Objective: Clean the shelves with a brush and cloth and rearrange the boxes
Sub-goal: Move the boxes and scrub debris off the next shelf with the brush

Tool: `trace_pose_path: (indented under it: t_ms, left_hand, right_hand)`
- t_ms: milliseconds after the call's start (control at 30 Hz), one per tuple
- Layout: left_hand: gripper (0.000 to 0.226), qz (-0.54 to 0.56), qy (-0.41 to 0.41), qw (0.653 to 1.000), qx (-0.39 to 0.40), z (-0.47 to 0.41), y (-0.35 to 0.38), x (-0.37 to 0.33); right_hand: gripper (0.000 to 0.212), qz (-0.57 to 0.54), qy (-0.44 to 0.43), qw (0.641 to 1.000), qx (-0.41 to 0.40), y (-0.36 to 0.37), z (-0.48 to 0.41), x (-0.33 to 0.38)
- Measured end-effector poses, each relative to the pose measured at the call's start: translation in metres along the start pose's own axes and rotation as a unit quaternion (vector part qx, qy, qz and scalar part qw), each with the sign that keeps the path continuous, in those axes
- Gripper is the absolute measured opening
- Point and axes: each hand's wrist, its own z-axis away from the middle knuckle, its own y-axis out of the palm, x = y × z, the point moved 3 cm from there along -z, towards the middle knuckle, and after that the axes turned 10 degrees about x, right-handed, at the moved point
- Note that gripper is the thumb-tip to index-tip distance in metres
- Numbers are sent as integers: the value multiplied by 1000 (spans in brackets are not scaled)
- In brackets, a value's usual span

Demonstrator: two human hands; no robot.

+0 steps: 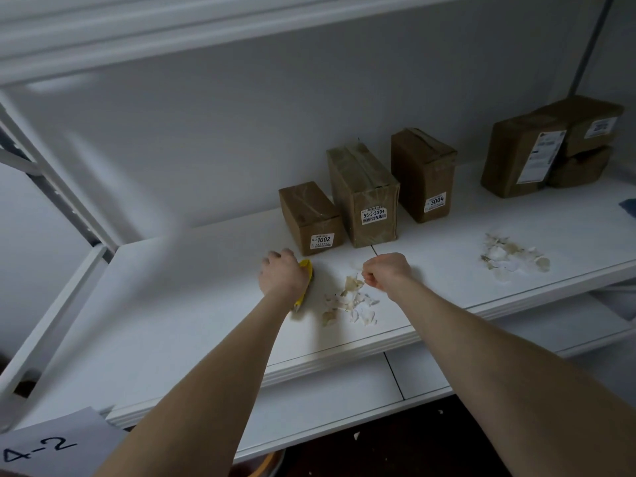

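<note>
1. Shelf (172, 304): white, long, with a seam running front to back near the middle.
2. Stacked boxes (523, 156): brown, at the far right against the wall, well apart from the hands.
3. Three labelled boxes: the tall box (364, 197), the back box (425, 173) and the small box (309, 218), standing upright in a loose row.
4. Left hand (284, 273): gripping the brush, just in front of the small box.
5. Right hand (387, 271): fingers curled shut above the near scraps; nothing plainly seen in them.
6. Far scraps (512, 256): a loose pile of torn bits on the shelf to the right.
7. Near scraps (351, 304): a second pile between the two hands, close to the front edge.
8. Brush (305, 270): yellow, on the shelf beside the near scraps.
9. Blue item (629, 206): at the right edge, possibly the cloth; too little shows.

Risk: a hard sweep toward the front would likely send scraps over the edge to the floor; a sweep backward could knock the small box askew.
</note>
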Motion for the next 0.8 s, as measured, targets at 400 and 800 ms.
trace_pose_path:
  t_ms: [400,800]
  left_hand:
    - [32,181,142,971,68,-1,27,-99]
    - [14,294,180,925,156,-3,67,-197]
  right_hand:
    - [12,-27,-26,999,34,-38,-5,4]
    - [15,-105,-22,994,-19,-127,-18,-8]
